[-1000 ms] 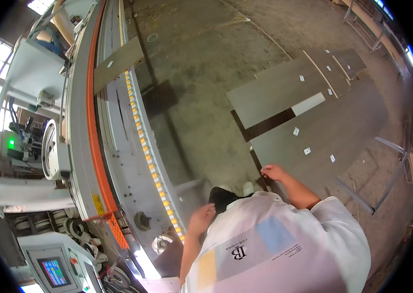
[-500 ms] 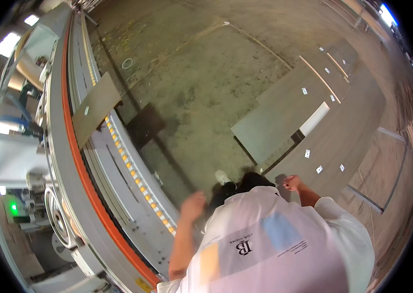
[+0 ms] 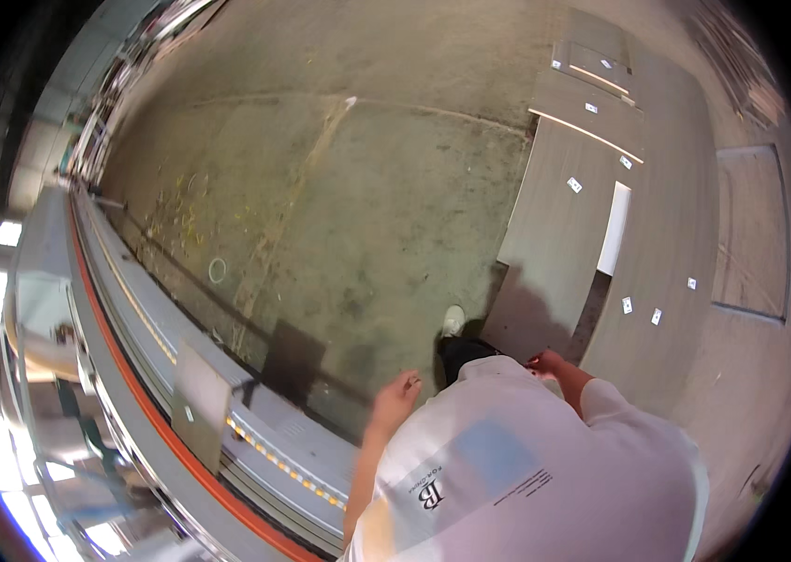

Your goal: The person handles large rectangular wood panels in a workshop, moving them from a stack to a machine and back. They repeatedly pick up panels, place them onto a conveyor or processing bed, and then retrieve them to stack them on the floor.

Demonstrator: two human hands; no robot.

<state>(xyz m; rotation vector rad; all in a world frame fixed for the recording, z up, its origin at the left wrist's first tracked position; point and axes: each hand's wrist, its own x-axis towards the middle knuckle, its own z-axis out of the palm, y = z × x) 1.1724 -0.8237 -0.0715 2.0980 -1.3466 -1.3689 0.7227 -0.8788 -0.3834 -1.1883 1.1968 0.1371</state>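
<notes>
Left hand [image 3: 397,401]: empty, loosely curled; leftward, one grey-brown rectangular board [image 3: 197,405] already on orange-railed grey metal machine [image 3: 291,436] | Right hand [image 3: 547,362]: grip cannot be told; beyond, white-labelled grey-brown flat boards [image 3: 555,220], unlifted

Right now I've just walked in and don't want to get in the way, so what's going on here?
A person in a white shirt stands between a long machine with an orange rail on the left and flat grey-brown boards on the right. The left hand is raised, loosely curled, with nothing visible in it. The right hand is partly hidden, so its grip is unclear. A separate panel lies across the machine.
</notes>
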